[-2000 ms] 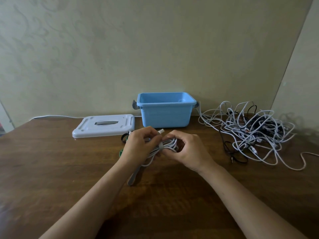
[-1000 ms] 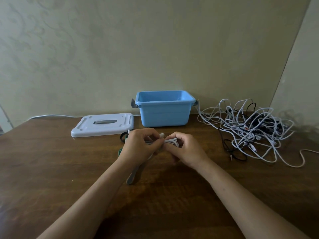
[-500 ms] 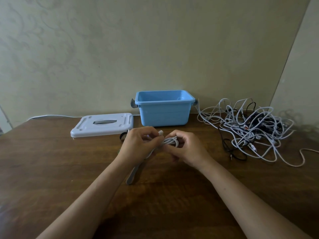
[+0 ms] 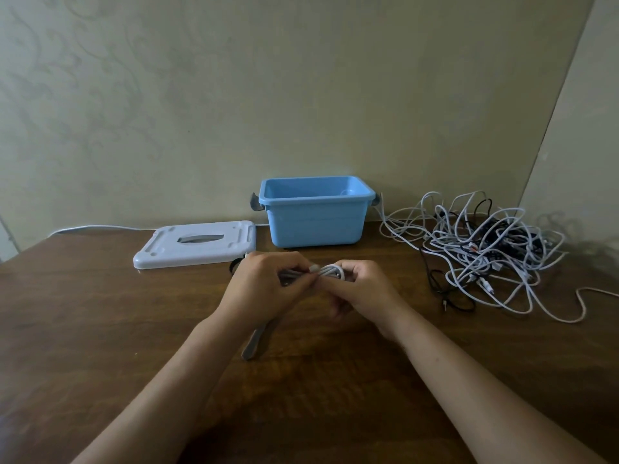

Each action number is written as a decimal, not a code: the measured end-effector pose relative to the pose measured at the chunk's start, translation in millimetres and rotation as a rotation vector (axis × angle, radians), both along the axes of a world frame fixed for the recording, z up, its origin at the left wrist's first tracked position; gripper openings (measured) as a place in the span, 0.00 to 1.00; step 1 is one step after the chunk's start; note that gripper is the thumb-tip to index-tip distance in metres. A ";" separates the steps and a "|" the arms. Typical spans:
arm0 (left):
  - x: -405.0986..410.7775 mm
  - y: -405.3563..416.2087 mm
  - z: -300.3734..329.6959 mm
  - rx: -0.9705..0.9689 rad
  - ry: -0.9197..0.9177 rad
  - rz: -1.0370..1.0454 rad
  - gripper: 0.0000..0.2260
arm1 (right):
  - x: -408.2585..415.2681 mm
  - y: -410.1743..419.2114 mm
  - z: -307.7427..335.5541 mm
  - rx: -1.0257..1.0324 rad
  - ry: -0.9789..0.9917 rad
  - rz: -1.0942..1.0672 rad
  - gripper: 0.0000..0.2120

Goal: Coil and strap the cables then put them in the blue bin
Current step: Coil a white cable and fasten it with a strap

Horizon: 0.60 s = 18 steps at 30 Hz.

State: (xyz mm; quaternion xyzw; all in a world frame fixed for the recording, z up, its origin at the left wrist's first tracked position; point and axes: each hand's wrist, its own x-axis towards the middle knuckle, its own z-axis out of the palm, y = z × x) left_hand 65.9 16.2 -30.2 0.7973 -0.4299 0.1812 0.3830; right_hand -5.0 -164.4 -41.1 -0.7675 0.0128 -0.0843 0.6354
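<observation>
writing: none legible | blue bin (image 4: 316, 219) centre frame, looks empty | left hand (image 4: 264, 286) and right hand (image 4: 363, 289) both pinch coiled white cable (image 4: 330, 272)

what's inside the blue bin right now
The blue bin stands open. Only the upper inner walls and a bit of the far corner show, and no cable is visible there. Its floor is hidden by the front wall.

Bare table (image 4: 100, 329) left and near; blue bin (image 4: 315, 226) and lid (image 4: 197, 242) behind, cable tangle (image 4: 485, 256) right.
</observation>
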 end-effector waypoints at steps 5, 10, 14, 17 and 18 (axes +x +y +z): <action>0.8 -0.8 -3.6 -0.122 0.172 -0.038 0.05 | 0.4 -0.4 2.1 0.069 0.020 -0.010 0.14; -1.9 -1.2 -1.9 -0.149 0.348 -0.093 0.05 | 0.0 -4.4 1.1 0.109 0.054 0.017 0.14; -1.2 -2.9 -1.5 -0.177 0.403 -0.053 0.05 | 0.0 -3.2 1.5 0.110 0.073 0.026 0.13; 0.4 -3.3 -1.9 -0.141 0.420 -0.055 0.02 | 0.2 -4.1 1.2 0.108 0.086 0.031 0.13; 0.7 -3.0 -1.6 -0.130 0.428 -0.058 0.03 | 0.0 -4.3 1.6 0.107 0.092 0.038 0.13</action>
